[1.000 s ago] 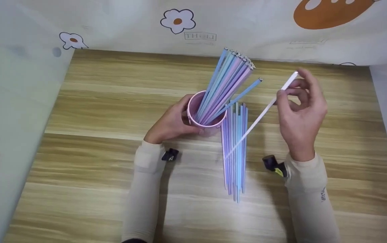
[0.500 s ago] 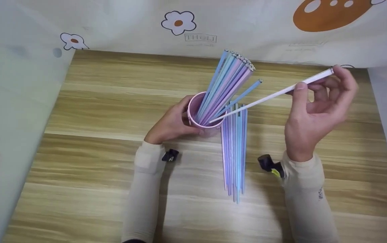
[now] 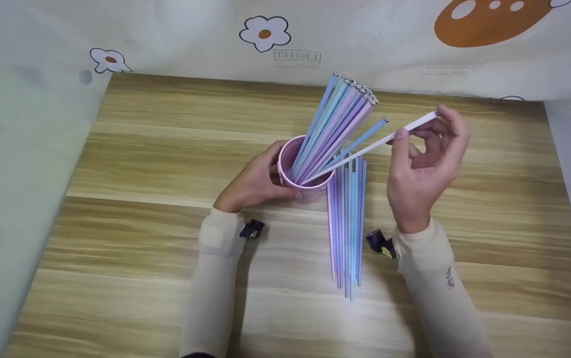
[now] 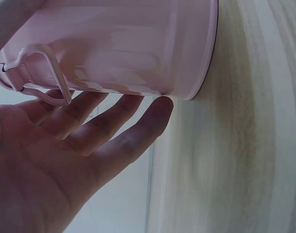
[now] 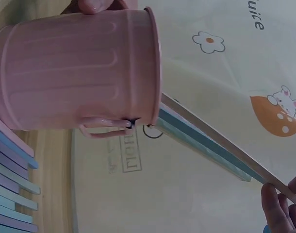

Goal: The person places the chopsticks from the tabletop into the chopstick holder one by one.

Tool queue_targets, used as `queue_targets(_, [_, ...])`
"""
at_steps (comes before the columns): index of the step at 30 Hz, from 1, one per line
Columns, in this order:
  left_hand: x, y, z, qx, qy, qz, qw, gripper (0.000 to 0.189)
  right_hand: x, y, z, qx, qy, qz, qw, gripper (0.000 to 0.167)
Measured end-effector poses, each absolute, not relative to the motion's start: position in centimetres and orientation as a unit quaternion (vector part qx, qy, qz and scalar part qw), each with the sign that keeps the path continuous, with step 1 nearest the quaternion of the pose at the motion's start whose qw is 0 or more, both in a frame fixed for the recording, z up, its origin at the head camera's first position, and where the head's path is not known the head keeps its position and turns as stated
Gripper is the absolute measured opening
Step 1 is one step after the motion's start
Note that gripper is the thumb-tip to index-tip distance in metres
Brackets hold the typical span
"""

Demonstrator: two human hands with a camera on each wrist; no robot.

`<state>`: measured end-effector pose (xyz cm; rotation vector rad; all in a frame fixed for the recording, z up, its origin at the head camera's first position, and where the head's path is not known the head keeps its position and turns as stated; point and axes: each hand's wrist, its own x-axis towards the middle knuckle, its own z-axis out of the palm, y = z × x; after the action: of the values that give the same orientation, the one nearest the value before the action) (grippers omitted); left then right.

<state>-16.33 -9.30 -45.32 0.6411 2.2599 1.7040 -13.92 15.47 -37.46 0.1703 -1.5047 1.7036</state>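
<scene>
My left hand (image 3: pixel 251 181) grips the side of a small pink bucket (image 5: pixel 75 68); in the left wrist view its fingers lie along the bucket's wall, near a small loop handle (image 4: pixel 60 80). A bunch of pastel pencil-like sticks (image 3: pixel 334 129) with silvery ends leans in the bucket toward the back right. One blue stick (image 3: pixel 369 133) leans apart from them. Between thumb and fingers my right hand (image 3: pixel 427 164) pinches a whitish stick (image 3: pixel 377 142) near its upper end. The lower end of that stick is inside the bucket mouth, at a slant.
Several more pastel sticks (image 3: pixel 347 238) lie side by side on the wooden table (image 3: pixel 141 238), right of and in front of the bucket. A patterned sheet (image 3: pixel 191 40) hangs behind the table. A small black device (image 3: pixel 381 243) sits at the right wrist, another (image 3: pixel 252 228) at the left.
My right hand first swung right, bringing the whitish stick's lower end from over the table sticks to the bucket mouth. Then it came back left, closer to the bucket. The left hand stays put.
</scene>
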Motion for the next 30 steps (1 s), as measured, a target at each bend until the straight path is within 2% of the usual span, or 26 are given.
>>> queue_targets(15, [-16.4, -9.2, -45.3, 0.225, 0.759, 0.599, 0.125, 0.098, -13.9, 13.8, -39.9, 0.122, -0.652, 0.637, 0.393, 0.041])
queue_targets(30, [-16.3, -9.3, -45.4, 0.219, 0.759, 0.599, 0.131, 0.098, -13.9, 13.2, -41.0, 0.13, -0.671, 0.605, 0.409, 0.042])
